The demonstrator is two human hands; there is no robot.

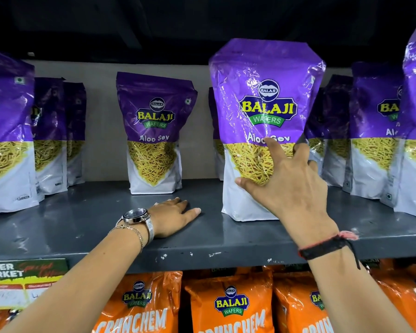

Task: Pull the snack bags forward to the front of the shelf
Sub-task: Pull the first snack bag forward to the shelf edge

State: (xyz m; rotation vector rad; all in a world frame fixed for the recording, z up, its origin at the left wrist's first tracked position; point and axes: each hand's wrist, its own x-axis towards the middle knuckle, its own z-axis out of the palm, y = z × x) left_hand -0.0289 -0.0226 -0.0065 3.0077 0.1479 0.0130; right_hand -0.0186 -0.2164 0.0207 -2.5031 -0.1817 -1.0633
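A purple and white Aloo Sev snack bag (267, 102) stands upright near the front of the grey metal shelf (82, 227). My right hand (283, 188) grips it low down, thumb and index finger spread on its front, the other fingers curled round its right edge. My left hand (173, 217) rests flat, palm down, on the shelf to the left of that bag and holds nothing. A second bag of the same kind (155, 131) stands alone further back, beyond my left hand.
More purple bags stand at the left (7, 131) and right (372, 131), some near the front, others behind them. Orange Crunchem bags (228, 306) fill the shelf below. A supermarket price label (22, 282) hangs on the shelf edge at the left.
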